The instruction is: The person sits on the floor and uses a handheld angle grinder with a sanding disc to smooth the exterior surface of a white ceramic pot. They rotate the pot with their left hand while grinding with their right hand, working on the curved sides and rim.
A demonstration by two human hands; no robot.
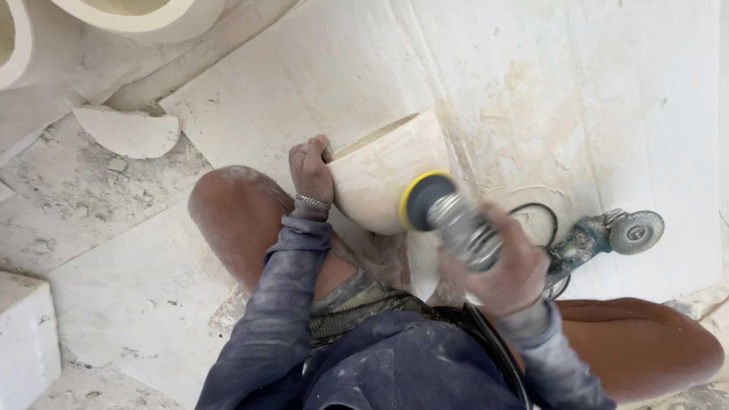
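1. Head view: the left hand [311, 168] curls its fingers over the rim of a pale stone bowl [380, 178], which is tipped on its side against the person's knee, on a dusty stone slab [304, 68].
2. The right hand [505, 266], blurred, wraps around a handheld polisher [456, 224]; its yellow-edged pad [418, 199] touches the bowl's outer wall.
3. The step looks like smoothing the outside. The next move calls for steady bracing and turning the bowl to a fresh patch.
4. A second grinder [607, 235] lies on the slab nearby.
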